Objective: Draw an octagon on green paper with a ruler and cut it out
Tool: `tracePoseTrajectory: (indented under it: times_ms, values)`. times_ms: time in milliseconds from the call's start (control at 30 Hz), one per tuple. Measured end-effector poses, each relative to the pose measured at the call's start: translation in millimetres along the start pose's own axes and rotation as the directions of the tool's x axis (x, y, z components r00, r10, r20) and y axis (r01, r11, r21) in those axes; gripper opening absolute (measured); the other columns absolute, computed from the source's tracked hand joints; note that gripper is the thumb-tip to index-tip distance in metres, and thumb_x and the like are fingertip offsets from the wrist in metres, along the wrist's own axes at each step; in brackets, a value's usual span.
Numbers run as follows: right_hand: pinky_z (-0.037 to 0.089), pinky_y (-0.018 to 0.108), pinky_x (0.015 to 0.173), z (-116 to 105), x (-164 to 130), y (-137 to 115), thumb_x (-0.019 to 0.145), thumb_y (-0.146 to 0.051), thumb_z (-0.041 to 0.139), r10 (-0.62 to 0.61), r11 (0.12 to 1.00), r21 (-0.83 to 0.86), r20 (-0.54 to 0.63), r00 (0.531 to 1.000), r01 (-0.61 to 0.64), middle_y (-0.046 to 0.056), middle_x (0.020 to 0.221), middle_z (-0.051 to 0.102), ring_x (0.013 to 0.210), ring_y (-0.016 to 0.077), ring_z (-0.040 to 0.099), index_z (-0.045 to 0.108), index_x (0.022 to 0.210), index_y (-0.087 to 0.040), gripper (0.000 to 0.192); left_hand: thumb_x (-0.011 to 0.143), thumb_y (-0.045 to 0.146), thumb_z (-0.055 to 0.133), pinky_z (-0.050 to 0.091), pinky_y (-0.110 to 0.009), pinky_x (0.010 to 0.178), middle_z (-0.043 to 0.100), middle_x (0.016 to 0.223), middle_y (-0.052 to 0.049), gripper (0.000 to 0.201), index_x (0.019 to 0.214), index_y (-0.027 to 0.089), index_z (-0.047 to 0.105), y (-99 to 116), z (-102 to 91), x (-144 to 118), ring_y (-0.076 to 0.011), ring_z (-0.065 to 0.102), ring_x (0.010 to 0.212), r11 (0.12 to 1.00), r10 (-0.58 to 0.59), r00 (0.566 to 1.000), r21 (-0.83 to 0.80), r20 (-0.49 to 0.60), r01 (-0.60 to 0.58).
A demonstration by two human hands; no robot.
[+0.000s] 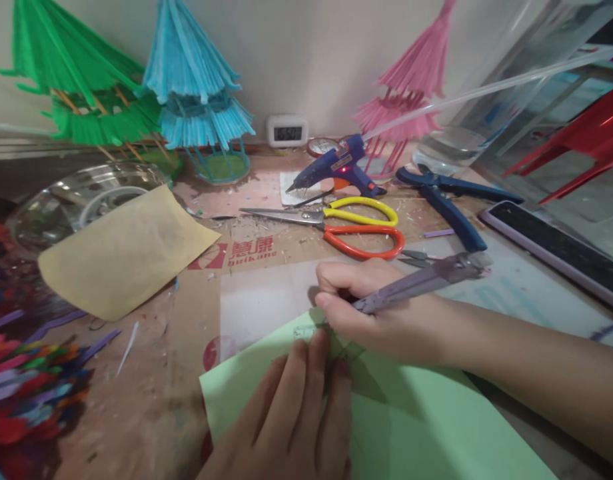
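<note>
Green paper (411,427) on cluttered cardboard-covered table (161,373) — scissors (356,227), glue gun (336,170) behind.

We see a brown cardboard-covered table (151,393), printed with red characters and littered with small scraps. A sheet of light green paper (411,427) lies at the near edge, partly over a white sheet (261,300). To the left lies a tan paper (121,253), overlapping a clear glass bowl (71,200). Bright pipe cleaners (21,387) are heaped at the far left. In the middle lie scissors with yellow and orange handles (346,227), and behind them a blue glue gun (336,167). Blue pliers (446,200) and a dark phone (556,250) lie to the right. At the back stand green (81,87), blue (196,87) and pink (411,87) pipe-cleaner pagodas and a small white clock (287,131).
</note>
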State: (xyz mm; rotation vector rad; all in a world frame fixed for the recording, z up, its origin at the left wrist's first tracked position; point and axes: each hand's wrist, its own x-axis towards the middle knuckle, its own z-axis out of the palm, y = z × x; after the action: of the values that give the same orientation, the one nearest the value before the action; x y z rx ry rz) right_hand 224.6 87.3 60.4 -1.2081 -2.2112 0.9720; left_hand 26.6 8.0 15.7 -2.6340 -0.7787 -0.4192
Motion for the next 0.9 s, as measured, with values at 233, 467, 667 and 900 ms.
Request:
tracePoseTrajectory:
  times_ms: [233,467,667,900]
  values:
    - [0.026,0.025,0.048,-5.1,-0.9,1.9,0.087,-0.019,0.044,0.016,1.000,0.004,0.005,1.000,-0.016,-0.007,0.055,0.034,0.051,0.0096,0.036,0.031,0.063,-0.023,0.028,0.105,0.026,0.034,0.026,-0.031,0.116,0.073,0.124,-0.012,0.039,0.128,0.012,0.062,-0.2,3.6,-0.4,-0.0220,0.055,0.123,1.000,-0.025,0.998,-0.020,-0.050,0.024]
    - [0.026,0.025,0.048,-6.7,-0.7,2.7,0.086,-0.016,0.046,0.016,1.000,0.003,0.009,1.000,-0.016,-0.008,0.056,0.034,0.051,0.0093,0.035,0.032,0.062,-0.023,0.029,0.107,0.026,0.029,0.023,-0.033,0.118,0.072,0.125,-0.012,0.040,0.129,0.012,0.060,-0.5,3.8,-1.0,-0.0223,0.053,0.124,1.000,-0.011,0.999,-0.025,-0.032,0.011]
    - [0.026,0.024,0.048,-8.2,-0.8,3.2,0.087,-0.017,0.045,-0.006,1.000,0.011,0.017,1.000,0.006,-0.008,0.056,0.033,0.051,0.0091,0.035,0.031,0.063,-0.023,0.029,0.106,0.028,0.032,0.027,-0.030,0.115,0.071,0.127,-0.011,0.041,0.131,0.012,0.060,-1.3,3.7,-2.5,-0.0219,0.052,0.125,1.000,0.000,1.000,-0.020,-0.016,0.000]
    - [0.025,0.023,0.048,-5.7,0.6,5.6,0.085,-0.019,0.046,-0.016,0.996,0.084,-0.031,0.999,0.019,-0.007,0.056,0.033,0.051,0.0088,0.035,0.032,0.061,-0.023,0.028,0.106,0.026,0.029,0.026,-0.030,0.116,0.071,0.128,-0.012,0.042,0.131,0.012,0.060,-2.4,4.2,-1.1,-0.0209,0.053,0.126,1.000,-0.001,1.000,-0.016,-0.022,0.001]
